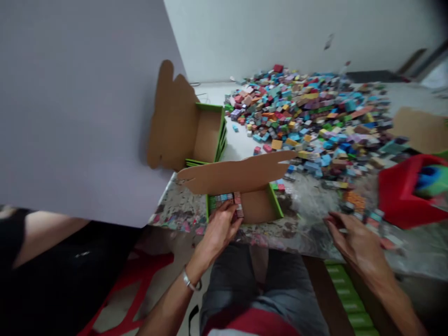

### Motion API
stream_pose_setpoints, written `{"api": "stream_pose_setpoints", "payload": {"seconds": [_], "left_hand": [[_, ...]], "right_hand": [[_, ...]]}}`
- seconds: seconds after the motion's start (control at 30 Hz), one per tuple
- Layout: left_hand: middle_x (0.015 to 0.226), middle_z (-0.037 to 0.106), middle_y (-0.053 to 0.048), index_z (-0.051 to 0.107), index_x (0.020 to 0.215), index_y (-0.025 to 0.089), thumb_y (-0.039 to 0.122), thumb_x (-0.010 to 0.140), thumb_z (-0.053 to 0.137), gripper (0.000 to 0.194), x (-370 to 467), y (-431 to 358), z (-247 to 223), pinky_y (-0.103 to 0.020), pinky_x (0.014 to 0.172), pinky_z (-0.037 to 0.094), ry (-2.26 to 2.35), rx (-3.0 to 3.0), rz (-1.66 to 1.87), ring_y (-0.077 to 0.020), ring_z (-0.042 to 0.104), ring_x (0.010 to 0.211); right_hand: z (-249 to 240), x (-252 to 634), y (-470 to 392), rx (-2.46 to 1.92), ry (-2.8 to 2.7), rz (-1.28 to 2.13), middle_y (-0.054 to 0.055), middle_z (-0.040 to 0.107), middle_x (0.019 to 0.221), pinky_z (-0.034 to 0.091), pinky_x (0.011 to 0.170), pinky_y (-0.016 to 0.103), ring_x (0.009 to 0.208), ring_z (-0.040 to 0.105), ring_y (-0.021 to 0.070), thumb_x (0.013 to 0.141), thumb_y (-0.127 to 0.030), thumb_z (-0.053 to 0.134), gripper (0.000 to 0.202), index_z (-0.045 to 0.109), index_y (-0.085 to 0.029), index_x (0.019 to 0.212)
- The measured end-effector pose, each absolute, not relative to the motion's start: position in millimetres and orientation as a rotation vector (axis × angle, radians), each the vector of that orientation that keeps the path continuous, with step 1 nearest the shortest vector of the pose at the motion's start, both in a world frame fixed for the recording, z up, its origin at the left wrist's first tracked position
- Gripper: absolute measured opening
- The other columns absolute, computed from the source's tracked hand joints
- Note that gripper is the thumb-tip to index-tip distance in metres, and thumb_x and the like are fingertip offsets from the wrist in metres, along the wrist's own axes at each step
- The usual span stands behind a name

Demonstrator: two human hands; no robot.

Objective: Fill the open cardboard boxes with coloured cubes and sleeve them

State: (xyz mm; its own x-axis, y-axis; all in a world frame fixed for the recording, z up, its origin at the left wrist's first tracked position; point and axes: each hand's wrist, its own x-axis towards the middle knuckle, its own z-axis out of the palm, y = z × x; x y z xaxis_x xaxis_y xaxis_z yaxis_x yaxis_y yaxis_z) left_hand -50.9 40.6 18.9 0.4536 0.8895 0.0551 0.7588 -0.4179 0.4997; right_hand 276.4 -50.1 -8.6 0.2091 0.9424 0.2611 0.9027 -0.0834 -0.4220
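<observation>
On the near table edge sits an open cardboard box with green sides and its lid raised. Small coloured blocks stand in rows in its left part, while the brown bottom shows on the right. My left hand reaches into the box, its fingers closed at a reddish-and-white row of blocks. To the right, my right hand is held over the table with thumb and fingers curled together. Something small and pale may be between them, but I cannot make it out.
A large heap of mixed coloured blocks covers the back of the table. Stacked green-edged boxes stand at left, the top one open. A red bin is at right. A person's arm and a red stool are lower left.
</observation>
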Motion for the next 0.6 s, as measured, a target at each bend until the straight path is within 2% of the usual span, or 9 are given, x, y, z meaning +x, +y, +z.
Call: {"api": "stream_pose_setpoints", "payload": {"seconds": [0.13,0.23,0.3,0.43,0.6], "left_hand": [[0.12,0.058,-0.008,0.052,0.122,0.021,0.02,0.082,0.061,0.041,-57,50,16,-0.036,0.095,0.046,1.308,2.24,0.441,-0.0223,0.057,0.108],[0.114,0.059,-0.007,0.055,0.117,0.021,0.018,0.084,0.056,0.033,-63,52,15,-0.035,0.093,0.046,1.262,2.147,0.481,-0.0209,0.057,0.104],[0.108,0.059,-0.006,0.058,0.112,0.021,0.015,0.085,0.053,0.029,-65,54,17,-0.035,0.09,0.046,1.252,2.103,0.502,-0.0199,0.057,0.1],[0.097,0.058,-0.005,0.06,0.101,0.019,0.013,0.083,0.053,0.021,-66,55,18,-0.032,0.082,0.047,1.257,2.061,0.51,-0.0186,0.056,0.091],[0.097,0.058,-0.004,0.059,0.1,0.02,0.013,0.084,0.052,0.019,-67,55,19,-0.03,0.081,0.046,1.243,2.042,0.544,-0.018,0.055,0.091]], "right_hand": [[29,212,-14,-1.571,-1.768,0.67,0.006,0.069,0.101,0.053,0.08,0.032,0.088,0.066,0.0186,0.089,-0.038,0.051,0.035,0.053,-0.022,0.12],[48,167,19,-1.368,-1.995,0.949,0.005,0.07,0.096,0.052,0.075,0.029,0.085,0.066,0.0181,0.089,-0.032,0.051,0.023,0.06,-0.022,0.107],[51,149,35,-1.272,-2.191,1.014,0.004,0.07,0.091,0.049,0.07,0.027,0.079,0.065,0.0173,0.088,-0.026,0.05,0.018,0.065,-0.022,0.097],[46,132,47,-1.088,-2.368,1.113,0.003,0.069,0.089,0.046,0.069,0.025,0.077,0.063,0.0155,0.089,-0.018,0.044,0.025,0.069,-0.022,0.091],[35,122,41,-1.249,-2.398,0.979,0.006,0.067,0.093,0.045,0.069,0.024,0.075,0.064,0.0161,0.087,-0.016,0.047,0.024,0.07,-0.022,0.085]]}}
